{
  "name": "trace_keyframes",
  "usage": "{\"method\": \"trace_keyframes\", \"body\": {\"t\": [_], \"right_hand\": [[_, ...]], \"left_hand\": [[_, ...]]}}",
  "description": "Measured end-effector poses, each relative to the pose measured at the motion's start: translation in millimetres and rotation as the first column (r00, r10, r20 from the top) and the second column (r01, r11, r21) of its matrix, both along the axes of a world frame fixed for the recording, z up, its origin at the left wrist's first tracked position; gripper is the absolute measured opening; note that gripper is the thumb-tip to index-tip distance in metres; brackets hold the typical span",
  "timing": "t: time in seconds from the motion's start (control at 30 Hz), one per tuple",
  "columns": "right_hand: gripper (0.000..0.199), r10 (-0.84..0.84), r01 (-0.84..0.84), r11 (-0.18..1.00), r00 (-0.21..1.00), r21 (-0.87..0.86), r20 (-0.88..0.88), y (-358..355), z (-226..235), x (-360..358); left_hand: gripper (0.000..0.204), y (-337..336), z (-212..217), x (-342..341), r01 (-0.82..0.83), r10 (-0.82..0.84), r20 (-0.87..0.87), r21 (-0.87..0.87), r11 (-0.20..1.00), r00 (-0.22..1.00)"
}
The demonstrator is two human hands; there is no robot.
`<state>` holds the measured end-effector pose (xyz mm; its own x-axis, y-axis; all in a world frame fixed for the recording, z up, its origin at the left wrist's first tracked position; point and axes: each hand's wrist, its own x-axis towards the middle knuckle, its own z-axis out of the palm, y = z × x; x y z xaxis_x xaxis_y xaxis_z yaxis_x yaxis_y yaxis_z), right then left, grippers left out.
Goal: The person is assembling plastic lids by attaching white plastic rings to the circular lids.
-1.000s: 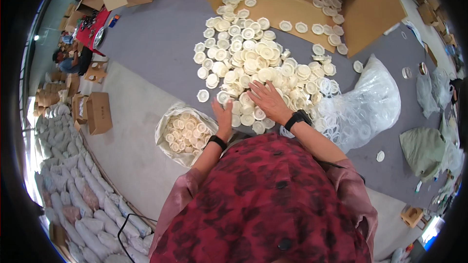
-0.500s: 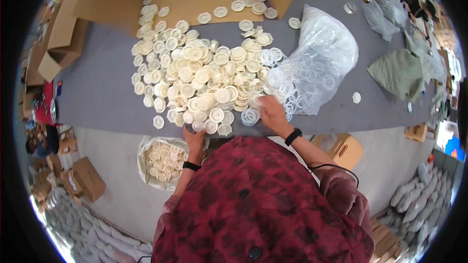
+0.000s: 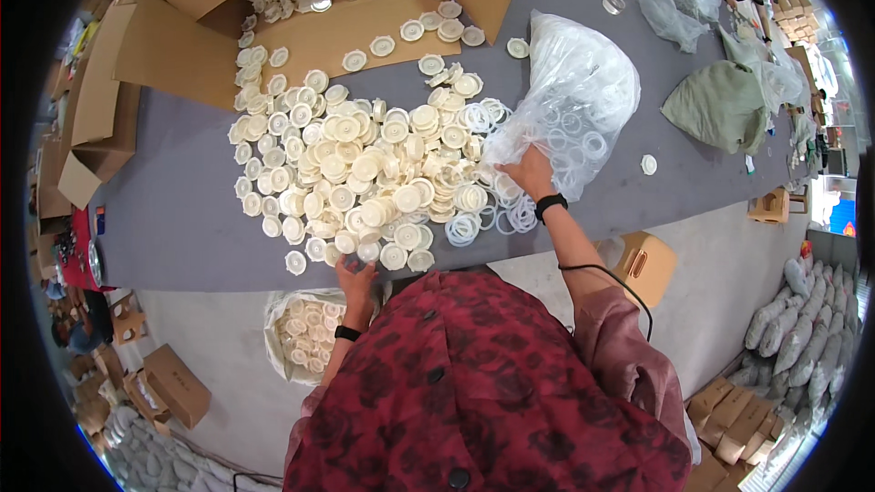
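Cream round plastic lids (image 3: 365,164) lie in a large heap on the grey table. At the table's front edge, my left hand (image 3: 356,281) has its fingers closed around a paler, translucent lid (image 3: 368,251). To the right of the heap lies a clear plastic bag (image 3: 583,73) full of translucent rings. My right hand (image 3: 532,173) grips the film near the bag's mouth; its fingertips are partly hidden. Loose translucent rings (image 3: 462,229) have spilled between the bag and the lids, just left of my right hand.
An open cardboard box (image 3: 182,50) with more lids lies at the back. Below the table's front edge stands a white sack (image 3: 273,333) of lids. A tan plastic stool (image 3: 649,266) is at the right. A green cloth bag (image 3: 720,105) and a single lid (image 3: 649,164) lie on the table's right side.
My right hand has moved from the loose rings up and right onto the bag, whose film now spreads farther over the rings. My left hand stays at the lid by the table edge. The view has shifted.
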<state>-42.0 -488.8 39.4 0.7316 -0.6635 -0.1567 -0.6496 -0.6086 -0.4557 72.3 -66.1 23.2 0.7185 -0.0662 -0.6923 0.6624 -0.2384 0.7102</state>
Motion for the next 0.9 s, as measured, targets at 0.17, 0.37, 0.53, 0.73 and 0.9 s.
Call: {"method": "trace_keyframes", "body": {"t": [0.17, 0.37, 0.53, 0.73, 0.9], "right_hand": [[0.046, -0.147, 0.178, 0.979, 0.957, -0.104, 0.251, 31, -17, -19], [0.032, -0.062, 0.156, 0.945, 0.948, -0.287, 0.311, 28, -35, -14], [0.017, -0.002, 0.113, 0.956, 0.924, -0.269, 0.381, -3, -26, -20], [0.014, -0.325, 0.241, 0.939, 0.856, 0.246, 0.402, -23, 0, -24], [0.004, -0.836, 0.270, 0.226, 0.547, 0.936, 0.044, 6, 6, -11]], "left_hand": [[0.077, 8, -11, 3, 0.011, -0.011, 0.020, -0.008, 1.000, 1.000], [0.081, 15, -20, 8, 0.041, -0.041, 0.007, -0.049, 0.998, 0.999], [0.080, 25, -25, 15, 0.087, -0.088, -0.017, -0.039, 0.995, 0.996], [0.077, 24, -12, 24, 0.121, -0.123, -0.050, -0.051, 0.991, 0.991], [0.076, 36, -11, 23, 0.088, -0.098, -0.068, -0.138, 0.987, 0.993]]}}
